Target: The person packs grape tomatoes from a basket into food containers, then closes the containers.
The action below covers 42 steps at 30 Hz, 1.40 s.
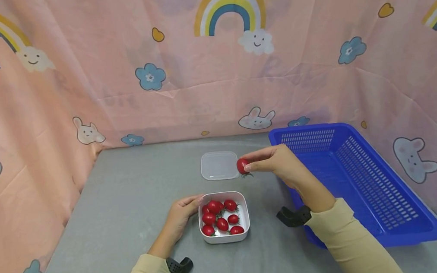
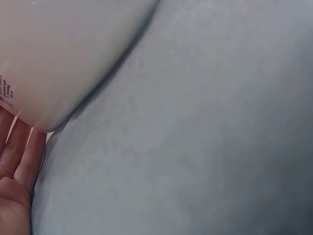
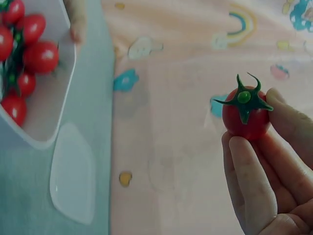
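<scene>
My right hand (image 1: 283,163) is raised to the right of a white box, pinching a red cherry tomato (image 3: 244,115) between thumb and fingers. The tomato's green, star-shaped calyx faces the right wrist camera. The white box (image 1: 225,239) is rectangular with rounded corners and stands on the table. Several more cherry tomatoes (image 1: 222,224) lie inside it, some with green stems. My left hand (image 1: 182,211) holds the box at its far left corner, thumb at the rim. In the left wrist view its fingers (image 2: 17,147) lie against the outer wall.
A translucent lid (image 1: 219,166) lies flat on the grey table (image 1: 136,182) behind the box. To the right stands a large blue plastic basket (image 1: 407,193) with slotted walls, partly behind my right forearm. A pink patterned curtain (image 1: 184,104) hangs behind the table.
</scene>
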Tool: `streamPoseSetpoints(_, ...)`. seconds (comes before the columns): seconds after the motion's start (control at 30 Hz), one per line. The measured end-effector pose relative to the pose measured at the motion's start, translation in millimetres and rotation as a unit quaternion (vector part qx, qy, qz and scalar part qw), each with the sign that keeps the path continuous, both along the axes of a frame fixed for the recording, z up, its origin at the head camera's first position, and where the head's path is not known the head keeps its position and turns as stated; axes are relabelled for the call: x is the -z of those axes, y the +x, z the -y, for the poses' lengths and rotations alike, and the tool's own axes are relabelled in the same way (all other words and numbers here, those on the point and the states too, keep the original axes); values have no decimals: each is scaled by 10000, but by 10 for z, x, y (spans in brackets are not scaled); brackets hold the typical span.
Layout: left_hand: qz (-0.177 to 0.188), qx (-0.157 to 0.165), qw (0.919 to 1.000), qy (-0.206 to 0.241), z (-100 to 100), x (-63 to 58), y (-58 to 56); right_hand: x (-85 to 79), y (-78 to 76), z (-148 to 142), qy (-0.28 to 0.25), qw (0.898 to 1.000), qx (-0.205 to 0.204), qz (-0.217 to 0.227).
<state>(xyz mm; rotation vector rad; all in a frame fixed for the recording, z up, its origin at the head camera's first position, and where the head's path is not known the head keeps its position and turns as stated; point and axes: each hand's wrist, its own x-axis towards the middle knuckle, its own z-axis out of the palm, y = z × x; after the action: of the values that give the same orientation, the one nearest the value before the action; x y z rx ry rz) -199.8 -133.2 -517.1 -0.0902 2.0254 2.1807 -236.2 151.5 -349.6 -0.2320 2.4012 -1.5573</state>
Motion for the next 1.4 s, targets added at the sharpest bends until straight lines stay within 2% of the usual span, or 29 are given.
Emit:
streamPoseSetpoints(0.2,14,14,10000,64,7,4,1,-7,106,149,-271,9995,-127,70)
streamPoseSetpoints(0.43,-19,-20,10000,-87,6,-27,13,-23,210,285,-407,9989,-240,41)
streamPoseSetpoints(0.7,-28,14,9998,-171,16,-26,5,69,318,474,-739,9970,-217,98)
streamPoseSetpoints(0.93,-27,20,9999,-166,28,-23,5,350,287,596,-742,9969,44,270)
streamPoseSetpoints(1.2,-24,-44,9999,-114,14,-18,4,753,286,650,-295,9990,175,287)
streamPoseSetpoints(1.4,-10,22,9999,-149,12,-13,-6,924,309,673,-31,9992,317,230)
